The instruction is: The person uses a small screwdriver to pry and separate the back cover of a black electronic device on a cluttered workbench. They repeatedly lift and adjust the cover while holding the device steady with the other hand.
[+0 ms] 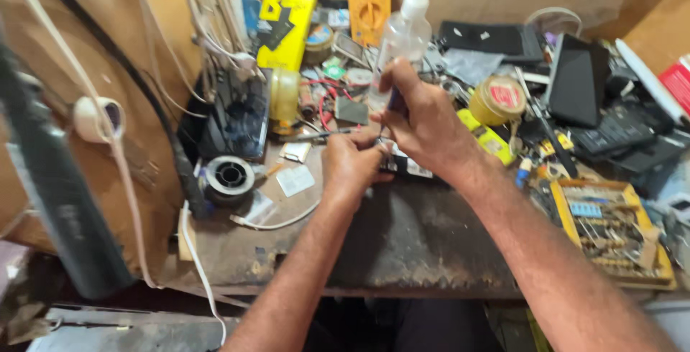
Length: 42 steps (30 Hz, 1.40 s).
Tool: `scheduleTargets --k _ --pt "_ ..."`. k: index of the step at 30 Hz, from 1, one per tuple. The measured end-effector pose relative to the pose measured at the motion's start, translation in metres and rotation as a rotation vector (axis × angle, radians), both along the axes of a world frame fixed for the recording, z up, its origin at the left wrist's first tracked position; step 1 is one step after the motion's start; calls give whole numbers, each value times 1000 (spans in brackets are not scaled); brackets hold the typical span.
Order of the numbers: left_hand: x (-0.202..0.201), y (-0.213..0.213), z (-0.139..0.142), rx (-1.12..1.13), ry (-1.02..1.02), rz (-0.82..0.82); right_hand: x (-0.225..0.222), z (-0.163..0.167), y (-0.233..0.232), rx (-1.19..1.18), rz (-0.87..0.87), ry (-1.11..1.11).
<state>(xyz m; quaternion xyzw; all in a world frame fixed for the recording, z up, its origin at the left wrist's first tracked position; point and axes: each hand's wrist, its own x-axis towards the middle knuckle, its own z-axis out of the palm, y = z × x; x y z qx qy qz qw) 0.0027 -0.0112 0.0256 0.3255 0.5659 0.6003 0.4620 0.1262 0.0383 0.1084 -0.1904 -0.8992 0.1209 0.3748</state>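
Note:
My left hand (350, 167) pinches a small part against a flat dark device (411, 169) lying on the worn workbench (402, 244); most of the device is hidden under both hands. My right hand (422, 118) is closed around a thin dark tool (394, 100), held upright with its tip down at the device. A clear spray bottle (404, 32) stands just behind my right hand.
A solder spool (229, 176) and a white cable (277, 223) lie left of my hands. A yellow multimeter (369, 3), a yellow box (287, 25) and a round tin (497, 99) sit behind. A yellow tray of bits (611, 230) is at the right, with dark phones (578, 79) beyond.

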Motion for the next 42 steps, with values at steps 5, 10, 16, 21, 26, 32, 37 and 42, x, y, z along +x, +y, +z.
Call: scheduleTargets --k 5,10,16,21,26,32,37,42 --pt "1 -5 5 -12 57 10 -4 -1 -4 -54 -56 16" --pt "0 -3 0 -29 55 -12 -2 2 -8 -294 -67 21" --pt "-4 3 -20 54 -72 -72 21 22 -9 -451 -204 267" --pt "-15 7 -31 116 -246 -218 107 38 -9 -587 -282 296" --pt "-23 3 -31 88 -257 -194 146 -8 -32 -860 -584 102" --pt "-18 0 -26 89 -21 -263 137 -46 -51 -591 -792 -191" --pt "-16 -3 -14 74 32 -328 129 -41 -57 -518 -742 -234" --pt "-20 -12 -6 39 6 -380 121 -38 -62 -473 -740 -275"
